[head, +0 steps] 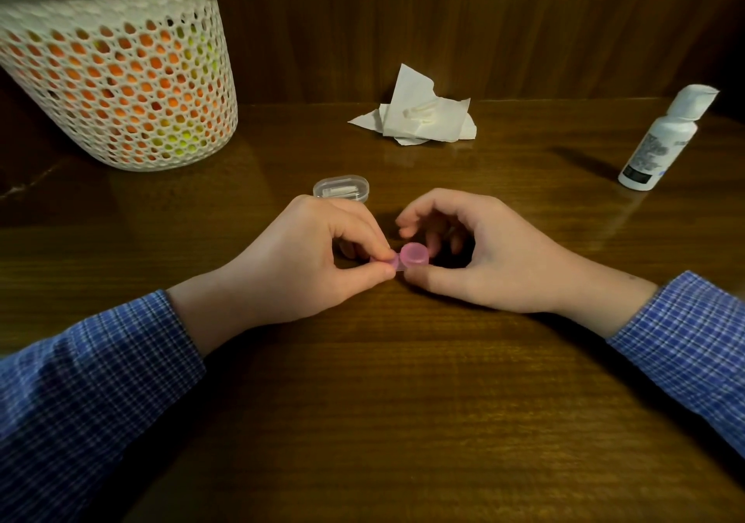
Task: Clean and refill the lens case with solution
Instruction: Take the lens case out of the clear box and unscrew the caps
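A small pink lens case [411,257] sits low over the wooden table [363,401], between both hands. My left hand [306,264] pinches the case's left end between thumb and forefinger, hiding that half. My right hand [479,256] curls around the right cup, its thumb touching the cup's near side and its fingers arched over the round pink cap. A white solution bottle [661,139] stands at the far right of the table, cap closed, leaning slightly.
A crumpled white tissue [419,113] lies at the back centre against the wooden wall. A small clear plastic box [342,188] sits just beyond my left hand. A white perforated basket [117,74] with orange and green contents stands at the back left.
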`<state>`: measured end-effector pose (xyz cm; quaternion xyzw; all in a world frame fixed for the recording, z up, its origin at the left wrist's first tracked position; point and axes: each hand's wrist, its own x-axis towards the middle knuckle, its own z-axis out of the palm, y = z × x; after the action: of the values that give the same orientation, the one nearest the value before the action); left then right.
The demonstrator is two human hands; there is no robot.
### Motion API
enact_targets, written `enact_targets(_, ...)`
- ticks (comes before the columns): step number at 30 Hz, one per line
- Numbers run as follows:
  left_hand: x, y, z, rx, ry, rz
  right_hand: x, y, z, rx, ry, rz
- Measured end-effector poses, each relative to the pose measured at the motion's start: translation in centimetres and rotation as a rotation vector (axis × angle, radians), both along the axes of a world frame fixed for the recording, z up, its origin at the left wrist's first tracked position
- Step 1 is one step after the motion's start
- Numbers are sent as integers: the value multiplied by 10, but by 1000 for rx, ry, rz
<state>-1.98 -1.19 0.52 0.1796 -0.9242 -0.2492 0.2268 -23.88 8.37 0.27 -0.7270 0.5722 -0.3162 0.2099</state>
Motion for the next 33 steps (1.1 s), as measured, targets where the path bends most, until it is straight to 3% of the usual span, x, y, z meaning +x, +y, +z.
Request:
enact_targets(12,0,-2,-1,12,1,-10,-2,1,0,-10,-78,58)
enact_targets(20,0,0,0,19,1,-7,-19,-3,4,40,-413,-2)
enact_targets(27,0,1,0,39,15,-4,-25,-5,4,8,-295,-109)
enact_targets(33,-1,1,-1,34,0,-6,-25,-9,4,8,-75,-229)
